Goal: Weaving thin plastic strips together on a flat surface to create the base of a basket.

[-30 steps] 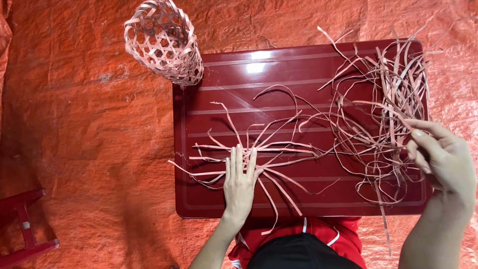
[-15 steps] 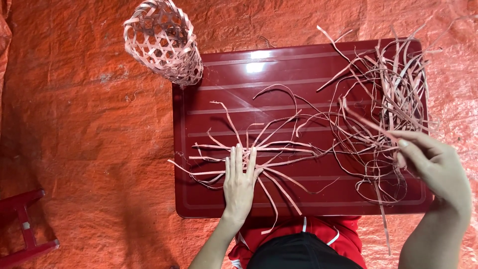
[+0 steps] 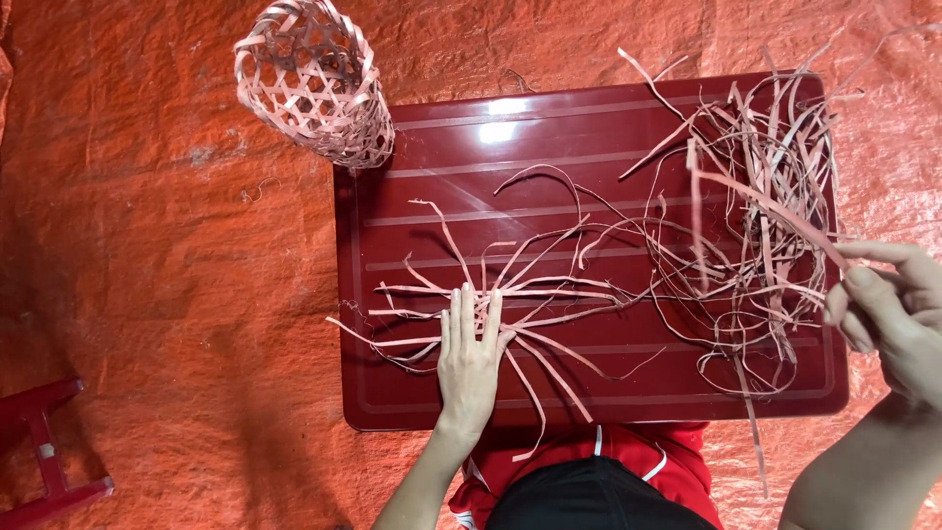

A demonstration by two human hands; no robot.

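Left hand: the left hand [image 3: 469, 365] lies flat, fingers together, pressing crossed strips [image 3: 510, 294] onto the table.
Right hand: the right hand [image 3: 888, 309] pinches one long strip [image 3: 760, 204] off the loose pile [image 3: 760, 226].
Surface: glossy dark-red table [image 3: 510, 167].
Room: orange tarp [image 3: 147, 255]; woven basket [image 3: 312, 83] at the table's far-left corner; red stool [image 3: 44, 451].

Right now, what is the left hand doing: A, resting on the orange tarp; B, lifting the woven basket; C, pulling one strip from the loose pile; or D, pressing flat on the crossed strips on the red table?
D: the left hand lies flat, fingers together, on the crossed strips on the red table, far from the woven basket.
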